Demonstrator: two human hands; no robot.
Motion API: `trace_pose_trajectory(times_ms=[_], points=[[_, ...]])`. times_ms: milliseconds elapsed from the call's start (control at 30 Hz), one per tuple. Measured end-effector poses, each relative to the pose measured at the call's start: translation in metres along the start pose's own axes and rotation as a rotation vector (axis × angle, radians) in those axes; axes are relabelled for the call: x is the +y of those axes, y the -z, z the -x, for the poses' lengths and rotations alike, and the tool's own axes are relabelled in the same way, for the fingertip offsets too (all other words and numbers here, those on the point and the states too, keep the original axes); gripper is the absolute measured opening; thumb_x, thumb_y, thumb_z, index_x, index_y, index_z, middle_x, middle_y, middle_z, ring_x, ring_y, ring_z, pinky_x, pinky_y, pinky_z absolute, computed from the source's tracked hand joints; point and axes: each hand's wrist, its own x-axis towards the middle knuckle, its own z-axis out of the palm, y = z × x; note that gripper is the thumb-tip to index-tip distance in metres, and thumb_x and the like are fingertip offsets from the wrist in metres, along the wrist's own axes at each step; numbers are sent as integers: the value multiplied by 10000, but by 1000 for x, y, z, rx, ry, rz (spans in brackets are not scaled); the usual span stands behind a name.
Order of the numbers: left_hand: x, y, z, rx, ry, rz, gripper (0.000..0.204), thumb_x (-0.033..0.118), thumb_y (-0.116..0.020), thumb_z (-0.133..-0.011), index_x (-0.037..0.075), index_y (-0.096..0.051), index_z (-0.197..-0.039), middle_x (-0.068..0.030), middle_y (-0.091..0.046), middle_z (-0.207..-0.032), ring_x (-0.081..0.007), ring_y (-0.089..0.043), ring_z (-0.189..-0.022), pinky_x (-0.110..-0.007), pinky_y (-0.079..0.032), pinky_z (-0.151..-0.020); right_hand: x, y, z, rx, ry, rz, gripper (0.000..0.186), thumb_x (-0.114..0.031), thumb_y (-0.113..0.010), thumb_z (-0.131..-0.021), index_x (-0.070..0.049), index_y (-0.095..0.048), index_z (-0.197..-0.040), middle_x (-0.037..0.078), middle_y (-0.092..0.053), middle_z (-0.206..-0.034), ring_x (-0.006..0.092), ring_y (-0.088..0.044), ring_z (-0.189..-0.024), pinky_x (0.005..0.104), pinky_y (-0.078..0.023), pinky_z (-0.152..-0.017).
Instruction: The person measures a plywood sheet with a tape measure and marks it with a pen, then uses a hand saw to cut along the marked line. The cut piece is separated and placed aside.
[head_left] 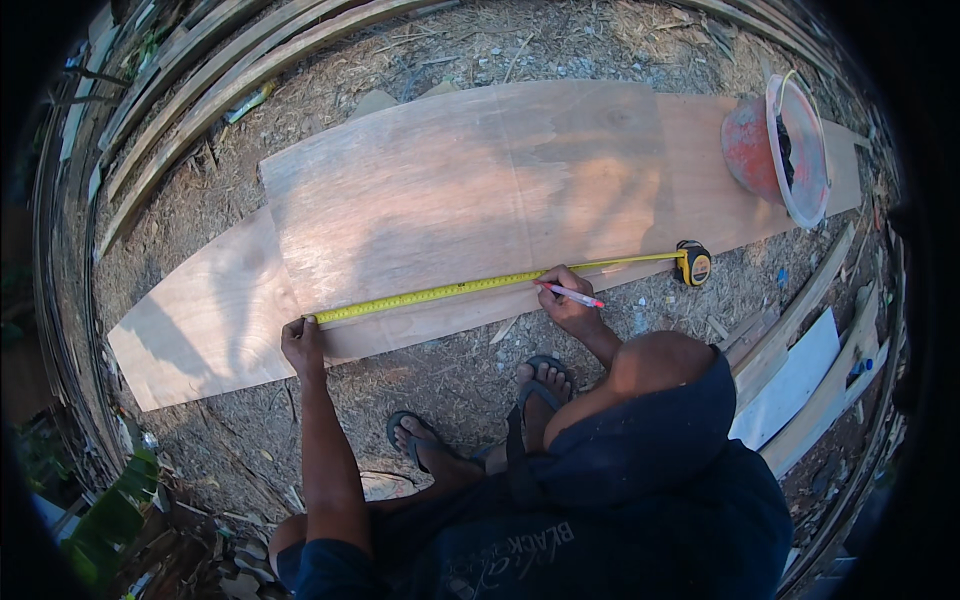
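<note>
A long plywood sheet [420, 200] lies on the ground in front of me, with seams across it. Stretched along its near side is the yellow blade of a tape measure [430, 294]. My left hand [303, 343] pinches the blade's end at the left, by a seam in the wood. Further right, my right hand [568, 303] is closed round a white and red pen [575, 294], its tip at the wood beside the blade. The black and yellow tape case [692, 264] rests at the sheet's near edge, right of that hand.
A reddish bucket [755, 150] with dark contents is tipped on the sheet's right end. Long timber strips [215, 105] lie at the far left. Boards and a white panel [795, 380] lie at the right. My sandalled feet [425, 440] are near the sheet's edge.
</note>
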Motion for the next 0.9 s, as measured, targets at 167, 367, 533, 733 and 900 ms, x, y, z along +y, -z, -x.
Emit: trace_pose_trajectory(times_ms=[167, 367, 533, 733, 900], points=[[-4, 0, -1, -6, -10, 30, 213, 177, -730, -878, -4, -627, -921, -36, -614, -824, -111, -526, -737, -270, -452, -683, -1, 0, -1, -1, -5, -4, 140, -55, -632, -836, 0, -582, -955, 154, -661, -864, 263, -672, -776, 358, -531, -693], [-5, -2, 1, 18, 1, 57, 196, 185, -735, -880, 20, -635, -915, -5, -605, -794, -83, -503, -698, -246, -428, -628, -5, 2, -3, -22, -17, 10, 127, -57, -631, -836, 0, -585, -940, 153, -658, -854, 262, -666, -761, 364, -525, -692], [-4, -2, 0, 33, 12, 10, 205, 192, -740, -880, 17, -638, -916, -10, -607, -803, -87, -512, -706, -249, -440, -640, -5, 3, -3, -25, -15, 18, 123, -67, -632, -841, -2, -585, -935, 146, -655, -841, 255, -659, -750, 357, -520, -690], [-3, -2, 1, 29, 20, 19, 210, 158, -732, -872, -19, -633, -926, -45, -619, -829, -119, -540, -744, -276, -467, -688, -2, -1, -3, -11, 2, 16, 124, -80, -633, -844, -3, -583, -928, 135, -651, -830, 241, -650, -736, 353, -515, -677], [0, -2, 2, 21, 3, 17, 217, 164, -729, -873, -20, -630, -931, -47, -615, -830, -119, -534, -740, -282, -465, -688, -2, 3, -5, -34, 16, 58, 116, -88, -627, -854, -12, -588, -932, 107, -650, -800, 193, -639, -718, 329, -510, -671]])
